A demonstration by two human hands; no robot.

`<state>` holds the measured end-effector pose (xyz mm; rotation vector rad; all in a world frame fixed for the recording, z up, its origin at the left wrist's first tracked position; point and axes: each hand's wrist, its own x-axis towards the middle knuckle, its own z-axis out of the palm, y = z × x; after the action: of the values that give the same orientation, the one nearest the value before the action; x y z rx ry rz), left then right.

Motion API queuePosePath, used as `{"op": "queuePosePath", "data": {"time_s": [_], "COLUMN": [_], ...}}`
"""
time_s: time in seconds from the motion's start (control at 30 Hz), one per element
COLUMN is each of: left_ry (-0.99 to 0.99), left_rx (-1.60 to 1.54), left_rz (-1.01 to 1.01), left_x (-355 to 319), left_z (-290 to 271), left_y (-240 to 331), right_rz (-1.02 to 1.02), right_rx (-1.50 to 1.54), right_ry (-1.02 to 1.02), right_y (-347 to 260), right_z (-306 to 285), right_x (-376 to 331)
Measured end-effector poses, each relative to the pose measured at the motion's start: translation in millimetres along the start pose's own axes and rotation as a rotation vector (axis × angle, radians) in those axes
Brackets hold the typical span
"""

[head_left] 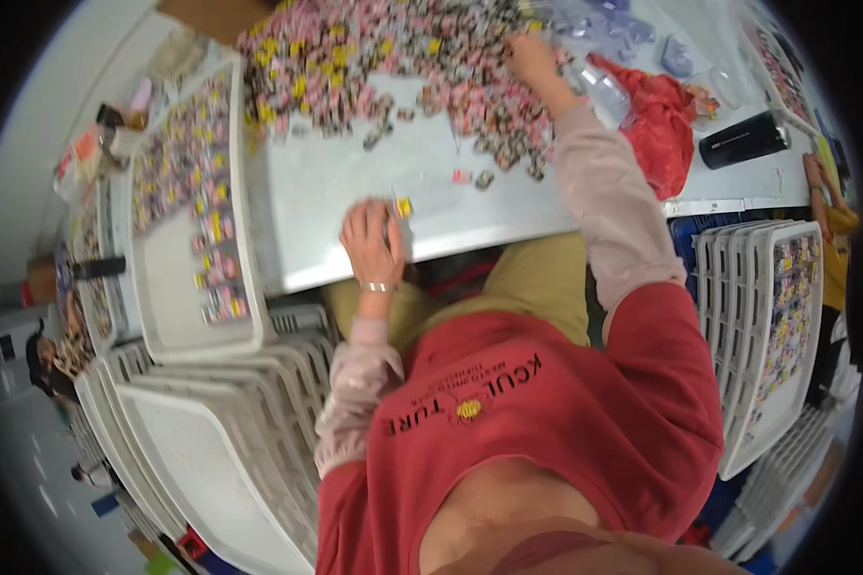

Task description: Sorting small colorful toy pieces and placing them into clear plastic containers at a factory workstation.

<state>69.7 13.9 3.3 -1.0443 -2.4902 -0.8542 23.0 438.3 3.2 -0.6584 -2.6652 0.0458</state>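
A wide heap of small pink, yellow and dark pieces (355, 91) covers the far part of the white table (307, 220). My right hand (532, 59) reaches across to the heap's far right, fingers bent down among the pieces; what they pinch is too small to make out. Close to the front edge rests my left hand (372, 240), its fingers curled in, with a dark bit showing by the thumb. A small yellow piece (403, 206) lies beside those fingertips. Farther right on the tabletop are a loose pink piece (462, 176) and a dark piece (484, 179).
At left, a white tray (168, 287) carries rows of similar pieces, above stacked trays (201, 450). To the right lie a red plastic bag (657, 125), a black tumbler (744, 140) and clear bags (609, 34). Another tray stack (729, 316) stands at right, near another person's arm (828, 182).
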Motion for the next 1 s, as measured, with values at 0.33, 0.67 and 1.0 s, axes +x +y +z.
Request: {"op": "queuePosePath", "data": {"time_s": [0.33, 0.67, 1.0], "left_ry": [0.246, 0.294, 0.261], "left_rx": [-0.339, -0.468, -0.369], "left_rz": [-0.267, -0.332, -0.177], "left_x": [2, 4, 4], "left_z": [1, 2, -4], "left_y": [-16, -14, -15], "right_rz": [0.108, -0.082, -0.278], "right_rx": [0.289, 0.304, 0.385], "right_ry": [0.037, 0.150, 0.069], "right_y": [-16, 43, -66], "right_z": [-28, 18, -42], "right_x": [-26, -20, -43]}}
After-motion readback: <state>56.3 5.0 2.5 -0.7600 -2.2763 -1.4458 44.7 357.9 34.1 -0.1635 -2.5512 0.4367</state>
